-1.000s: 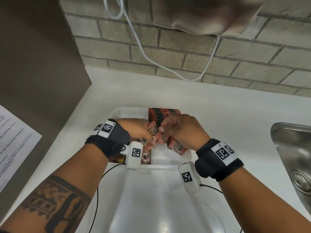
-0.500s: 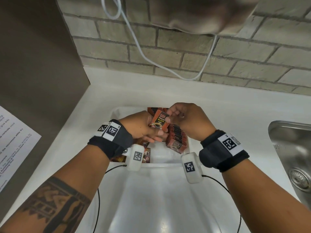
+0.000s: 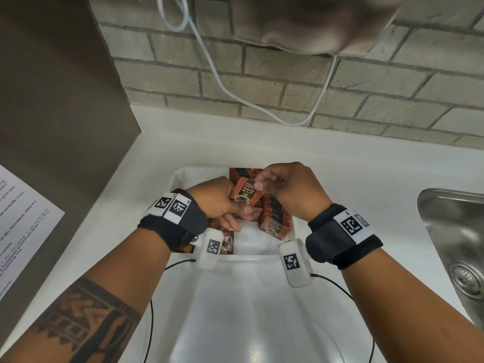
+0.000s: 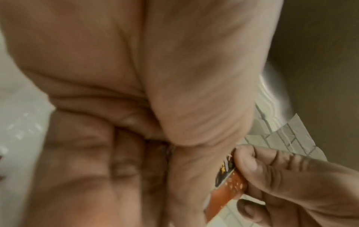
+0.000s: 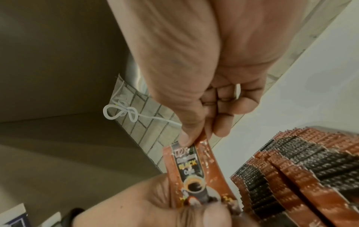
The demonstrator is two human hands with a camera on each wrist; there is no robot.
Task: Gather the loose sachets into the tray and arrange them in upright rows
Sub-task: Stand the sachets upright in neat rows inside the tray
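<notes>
An orange and black coffee sachet [image 3: 246,193] is held above the white tray [image 3: 183,176], face up. My right hand [image 3: 262,183] pinches its top edge between thumb and forefinger, and the same sachet [image 5: 192,170] shows in the right wrist view. My left hand [image 3: 235,208] grips its lower end, fingers curled under it. An upright row of sachets [image 3: 275,213] stands along the tray's right side, seen close as sachet tops [image 5: 303,173]. A few loose sachets [image 3: 226,243] lie flat at the tray's near left, partly hidden by my left wrist.
The tray sits on a white counter [image 3: 340,163] against a brick wall. A steel sink [image 3: 458,231] lies to the right. A white cable [image 3: 262,113] hangs down the wall. A printed sheet [image 3: 23,224] is on the brown panel at left.
Both hands lifted the sachet from low in the tray up over the upright row and turned its printed face toward me. The right hand's pinch moved to its top edge.
</notes>
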